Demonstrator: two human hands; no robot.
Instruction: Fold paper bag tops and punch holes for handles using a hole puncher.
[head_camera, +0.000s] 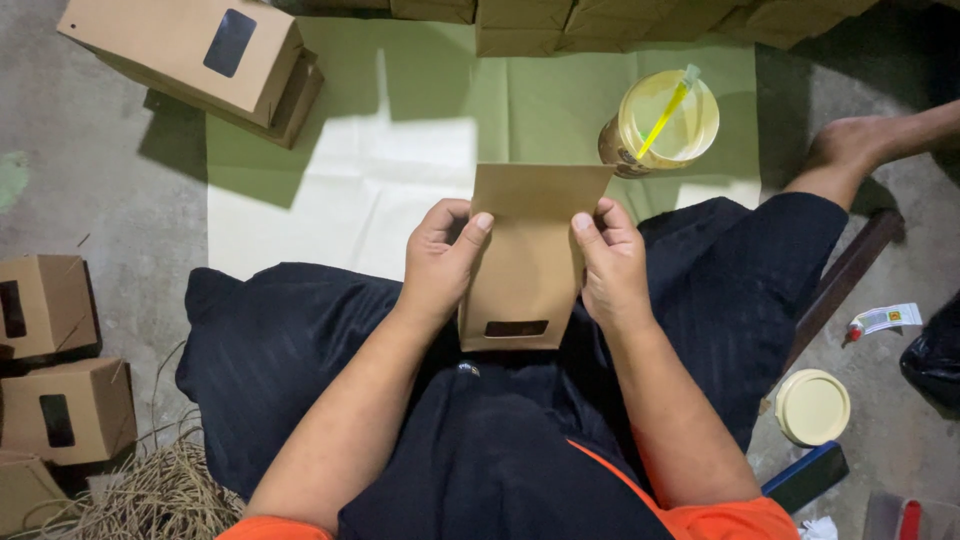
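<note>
Head view, looking down at my lap. I hold a flat brown paper bag (527, 262) between both hands, directly in front of my body and above my dark trousers (470, 440). Its long axis runs straight away from me, toward the far edge of the green sheet (400, 110) spread on the floor. My left hand (440, 262) grips the bag's left edge, thumb laid across the front near the top; my right hand (612, 265) grips the right edge in the same way. Both hands are equally near, each closed on the bag at about the same height.

The bag is plain kraft paper, uncreased, with a straight upper edge and a small dark rectangular window near its lower end. Its bottom rests against my lap.

Beyond the bag's upper right corner stands an open jar (662, 122) of yellowish content with a yellow-green stick in it. A cream lid (812, 406) lies on the floor to my right. Finished brown boxes (60, 370) with dark windows sit at the left.
</note>
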